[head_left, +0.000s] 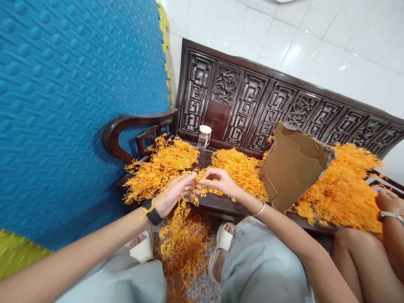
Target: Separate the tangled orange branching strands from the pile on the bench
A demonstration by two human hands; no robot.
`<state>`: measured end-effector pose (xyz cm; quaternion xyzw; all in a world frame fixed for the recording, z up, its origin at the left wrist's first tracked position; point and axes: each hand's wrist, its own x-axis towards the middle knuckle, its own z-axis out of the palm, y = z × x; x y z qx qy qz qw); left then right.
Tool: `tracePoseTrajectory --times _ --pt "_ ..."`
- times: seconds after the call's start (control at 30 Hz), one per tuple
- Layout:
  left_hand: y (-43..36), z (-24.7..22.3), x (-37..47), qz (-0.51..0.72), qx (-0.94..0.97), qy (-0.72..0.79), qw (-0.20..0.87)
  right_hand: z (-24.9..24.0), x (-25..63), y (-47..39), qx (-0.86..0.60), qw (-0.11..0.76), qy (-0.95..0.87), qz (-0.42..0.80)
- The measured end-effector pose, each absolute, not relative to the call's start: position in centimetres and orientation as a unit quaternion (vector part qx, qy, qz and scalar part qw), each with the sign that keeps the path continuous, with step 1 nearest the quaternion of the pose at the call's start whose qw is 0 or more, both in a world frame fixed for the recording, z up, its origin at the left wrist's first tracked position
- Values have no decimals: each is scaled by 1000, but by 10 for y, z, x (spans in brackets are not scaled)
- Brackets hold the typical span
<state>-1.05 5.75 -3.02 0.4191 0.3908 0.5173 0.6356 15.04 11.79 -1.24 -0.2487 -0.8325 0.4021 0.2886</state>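
My left hand [175,194], with a black band at the wrist, has its fingers closed around some thin orange plastic sprigs [181,210]. One long strand lies back across that wrist, and others dangle below the palm. Touching or nearly touching its fingertips, my right hand [219,182] pinches at an orange piece between thumb and forefinger; the exact grip is small and partly hidden. Both hands are over the front of a dark wooden bench seat. A left heap of orange sprigs [167,162] and a middle heap [238,168] flank them on the seat.
A lidded clear bottle [203,138] stands against the carved bench back [240,105]. A cardboard piece [293,162] separates the middle heap from a larger right heap [344,193], where another person's hand [389,204] rests. More sprigs [186,248] lie on the floor between my feet.
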Motion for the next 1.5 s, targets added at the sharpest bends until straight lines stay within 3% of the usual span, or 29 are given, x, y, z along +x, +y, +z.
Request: tracePoseTrajectory --times 0.23,0.43,0.6,0.9,1.17,1.33,1.5 --pt "50 -28 -4 506 460 427 591 -10 144 104 -238 249 -872 349" --pt "39 -27 1 492 517 449 537 -12 143 97 -246 219 -921 210" --pt "33 -24 1 477 498 457 562 -16 140 93 -264 225 -926 147" --pt "44 -26 -3 552 494 474 476 -5 140 101 -198 316 -885 279" --pt "41 -9 6 568 479 454 492 -4 145 108 -239 360 -786 443" --pt "44 -11 7 563 452 451 524 1 146 108 -247 314 -741 540" --pt "46 -16 5 537 469 460 530 5 145 105 -216 258 -794 507"
